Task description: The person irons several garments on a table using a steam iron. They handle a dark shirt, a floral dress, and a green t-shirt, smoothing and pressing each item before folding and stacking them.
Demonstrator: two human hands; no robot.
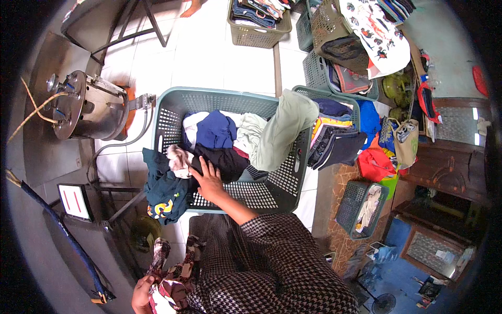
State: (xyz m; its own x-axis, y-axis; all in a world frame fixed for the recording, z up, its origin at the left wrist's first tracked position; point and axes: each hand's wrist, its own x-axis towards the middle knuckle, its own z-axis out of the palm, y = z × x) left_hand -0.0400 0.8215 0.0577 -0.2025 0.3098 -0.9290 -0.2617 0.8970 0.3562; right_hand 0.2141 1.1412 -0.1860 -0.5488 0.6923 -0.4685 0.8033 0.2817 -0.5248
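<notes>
My right hand [211,182] reaches into a large grey-green plastic laundry basket [251,196], fingers apart, over a black garment [223,159]. It appears to rest on the cloth without gripping it. My left hand [143,296], at the lower left, pinches a maroon, pink and white patterned cloth [172,290]. Inside the basket lie a navy blue garment [215,129] and a crumpled pale garment [249,127]. A pale green garment [284,133] drapes over the right rim. Over the left rim hang a dark teal garment [166,192] with a printed design and a pinkish-white cloth [180,161].
A metal cylinder appliance [98,106] with hoses stands at left. At right, another basket holds folded clothes [335,141]; a red bag [374,163] and a smaller basket [351,208] sit beyond. A basket of folded clothes [261,37] stands ahead. A person's foot [191,8] shows at the top.
</notes>
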